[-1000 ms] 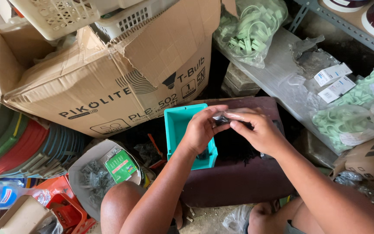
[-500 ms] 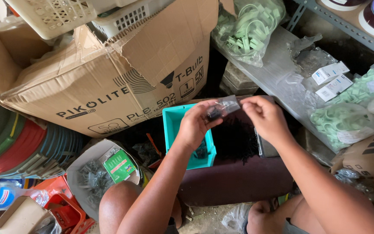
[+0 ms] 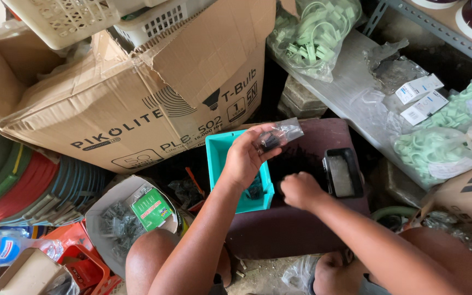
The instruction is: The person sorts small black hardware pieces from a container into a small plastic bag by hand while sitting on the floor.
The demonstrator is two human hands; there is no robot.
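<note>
While the left hand [image 3: 244,161] holds a small clear plastic bag [image 3: 277,135] pinched between thumb and fingers at the centre of the frame, the right hand [image 3: 300,189] sits lower and to the right with its fingers curled loosely inward; I cannot tell whether it grips anything. The bag shows a few small dark pieces inside and its mouth looks open, so it appears only partly filled. Just below the left hand stands a teal plastic bin [image 3: 219,158] with more dark pieces at its bottom, and to the right of the right hand lies a small black tray [image 3: 343,173], both resting on a dark maroon surface [image 3: 301,229] in the lower middle. Judging from this, some pieces are already bagged and a good many loose ones remain in the bin. A large cardboard box [image 3: 137,104] fills the upper left, bags of pale green clips [image 3: 315,35] lie at the upper middle and right edge, and a bag of dark hardware with a green label [image 3: 151,208] sits at the lower left.
</note>
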